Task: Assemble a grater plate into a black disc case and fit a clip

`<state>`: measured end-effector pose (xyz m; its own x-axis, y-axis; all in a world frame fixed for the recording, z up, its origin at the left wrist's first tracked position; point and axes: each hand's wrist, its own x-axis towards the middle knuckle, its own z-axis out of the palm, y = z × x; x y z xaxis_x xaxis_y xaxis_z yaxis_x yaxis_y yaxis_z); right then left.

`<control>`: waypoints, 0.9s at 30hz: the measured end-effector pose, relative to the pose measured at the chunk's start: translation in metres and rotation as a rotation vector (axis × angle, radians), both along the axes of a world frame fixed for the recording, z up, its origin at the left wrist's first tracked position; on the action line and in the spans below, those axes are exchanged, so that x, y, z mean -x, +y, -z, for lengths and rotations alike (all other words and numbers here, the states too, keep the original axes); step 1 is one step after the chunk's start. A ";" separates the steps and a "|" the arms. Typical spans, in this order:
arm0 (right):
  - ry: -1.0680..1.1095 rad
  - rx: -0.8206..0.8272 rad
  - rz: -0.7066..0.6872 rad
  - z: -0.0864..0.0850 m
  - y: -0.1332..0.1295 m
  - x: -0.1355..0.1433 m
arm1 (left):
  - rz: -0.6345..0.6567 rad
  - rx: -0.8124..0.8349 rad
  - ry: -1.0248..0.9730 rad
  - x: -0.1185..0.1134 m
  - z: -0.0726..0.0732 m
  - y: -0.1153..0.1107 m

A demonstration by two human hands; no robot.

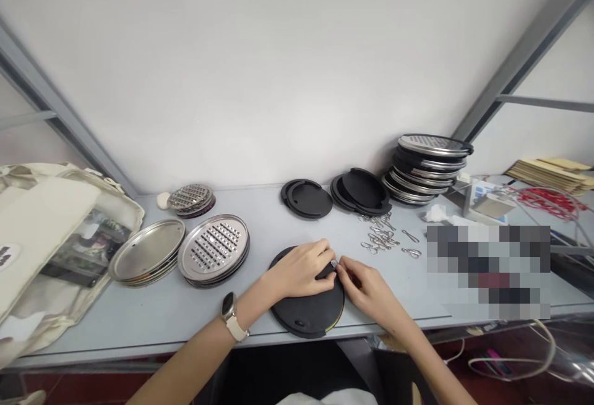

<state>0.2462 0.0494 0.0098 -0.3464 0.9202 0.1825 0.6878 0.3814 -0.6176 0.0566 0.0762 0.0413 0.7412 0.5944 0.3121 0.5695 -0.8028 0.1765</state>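
A round black disc (309, 315) lies flat at the table's front edge. Across its upper part rests my left hand (304, 269), its fingers curled around a small metal piece (334, 263) at the disc's right rim. On the other side of that piece, my right hand (364, 284) pinches with thumb and forefinger. Which hand grips the piece is hard to tell, as the fingertips nearly meet there. Several wire clips (383, 237) lie loose to the upper right of my right hand.
Grater discs (213, 249) and plain metal discs (148, 250) are stacked at left, beside a cream bag (51, 207). Black discs (310, 199) lie behind the hands. A tall disc stack (429, 167) stands back right, near red items (547, 204).
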 end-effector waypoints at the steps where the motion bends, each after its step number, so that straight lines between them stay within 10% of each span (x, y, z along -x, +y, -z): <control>1: 0.006 -0.001 -0.001 0.000 0.000 0.000 | 0.001 -0.008 0.007 0.000 0.000 0.000; 14: 0.034 0.029 -0.060 -0.004 0.000 -0.001 | -0.086 0.112 -0.091 0.038 -0.021 -0.053; 27: 0.214 0.114 -0.095 -0.003 0.002 -0.004 | -0.128 -0.089 0.099 0.056 0.023 -0.092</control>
